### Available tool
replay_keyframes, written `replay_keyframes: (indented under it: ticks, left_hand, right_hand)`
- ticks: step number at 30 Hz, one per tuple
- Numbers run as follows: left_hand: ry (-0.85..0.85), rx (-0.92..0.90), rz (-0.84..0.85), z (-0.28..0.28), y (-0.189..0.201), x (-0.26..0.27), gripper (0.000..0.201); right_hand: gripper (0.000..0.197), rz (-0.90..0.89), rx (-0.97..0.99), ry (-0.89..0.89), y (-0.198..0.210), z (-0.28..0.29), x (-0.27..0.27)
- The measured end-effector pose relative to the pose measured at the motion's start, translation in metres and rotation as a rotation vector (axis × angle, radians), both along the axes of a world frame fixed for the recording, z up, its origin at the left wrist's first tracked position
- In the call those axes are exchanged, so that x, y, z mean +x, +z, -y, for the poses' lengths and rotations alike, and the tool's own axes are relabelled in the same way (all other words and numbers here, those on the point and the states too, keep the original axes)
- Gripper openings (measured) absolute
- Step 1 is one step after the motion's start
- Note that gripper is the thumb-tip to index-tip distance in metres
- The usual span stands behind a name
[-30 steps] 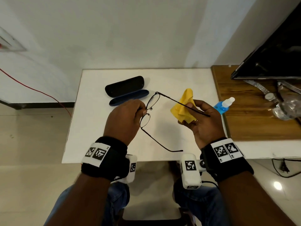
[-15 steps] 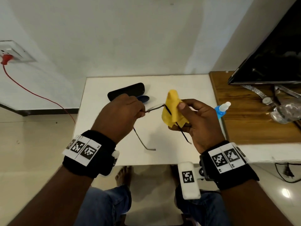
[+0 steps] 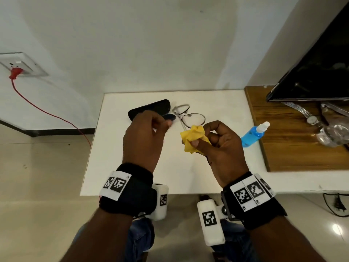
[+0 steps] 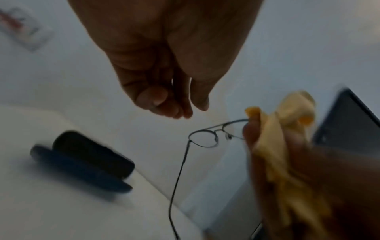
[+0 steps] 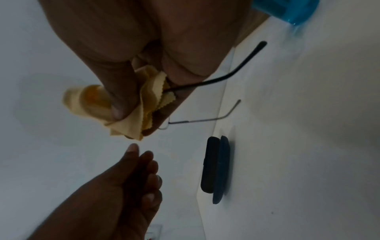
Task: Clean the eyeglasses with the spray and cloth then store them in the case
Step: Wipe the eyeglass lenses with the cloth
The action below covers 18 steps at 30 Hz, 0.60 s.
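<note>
Here the right hand (image 3: pixel 217 146) pinches cloth (image 3: pixel 193 136) and eyeglasses (image 3: pixel 188 118), temples toward the person; left hand (image 3: pixel 145 137) fingers relaxed, empty.

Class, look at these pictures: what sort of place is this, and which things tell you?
Probably a room in a home: a small white table against a wall, a wall socket, and a dark flat screen on a wooden cabinet.

text: none legible | wrist bands (image 3: pixel 118 184): coded square markers only
</note>
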<state>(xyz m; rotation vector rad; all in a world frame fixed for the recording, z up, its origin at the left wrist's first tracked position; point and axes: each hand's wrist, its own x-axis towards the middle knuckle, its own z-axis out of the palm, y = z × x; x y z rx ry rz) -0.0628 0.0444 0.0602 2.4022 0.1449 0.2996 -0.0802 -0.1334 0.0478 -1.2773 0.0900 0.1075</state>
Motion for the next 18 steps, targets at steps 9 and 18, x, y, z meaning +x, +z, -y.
replay_keyframes:
  ticks: [9,18]
  left_hand:
    - [-0.076,-0.807,-0.320,0.005,0.018,-0.010,0.021]
    - [-0.155,-0.875,-0.238,0.004,0.022,-0.013,0.007]
  right_hand:
    - [0.018,0.214,-0.305,0.207,-0.008,0.002,-0.009]
    - [0.034,0.149,-0.354,0.298,-0.016,0.010,-0.009]
